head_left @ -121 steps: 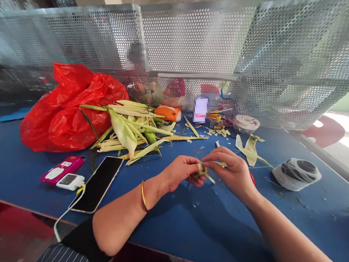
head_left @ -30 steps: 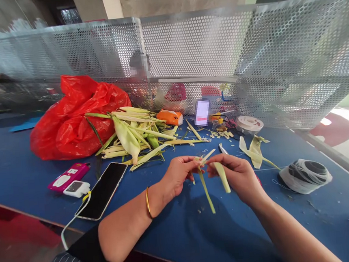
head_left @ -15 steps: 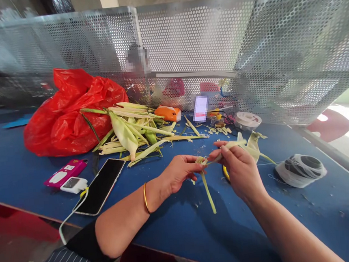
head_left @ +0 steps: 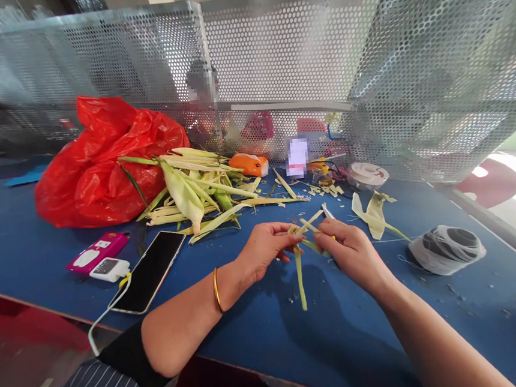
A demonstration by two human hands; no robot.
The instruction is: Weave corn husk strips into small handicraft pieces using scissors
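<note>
My left hand (head_left: 275,244) pinches a small folded knot of pale green corn husk (head_left: 294,231). One narrow husk strip (head_left: 301,280) hangs down from it, and other ends cross toward the right. Close beside those ends, my right hand (head_left: 350,247) is closed around scissors (head_left: 327,213); a metal tip and bits of yellow handle show, while the rest is hidden by the fingers. A loose piece of husk (head_left: 374,214) lies on the blue table beyond the right hand. To the right stands a dark spool wrapped in white thread (head_left: 447,249).
A heap of corn husks (head_left: 204,192) lies against a red plastic bag (head_left: 111,170). Nearer left are a black-screened phone (head_left: 151,272) and a magenta power bank (head_left: 96,254) with a cable. An orange tissue pack (head_left: 249,165), a lit phone (head_left: 297,157) and a white reel (head_left: 368,175) sit by the perforated metal screen (head_left: 273,53).
My right hand has let go of the husk end and closed on the scissors, whose tip now shows. The left hand keeps the knot, its loose ends now spread apart.
</note>
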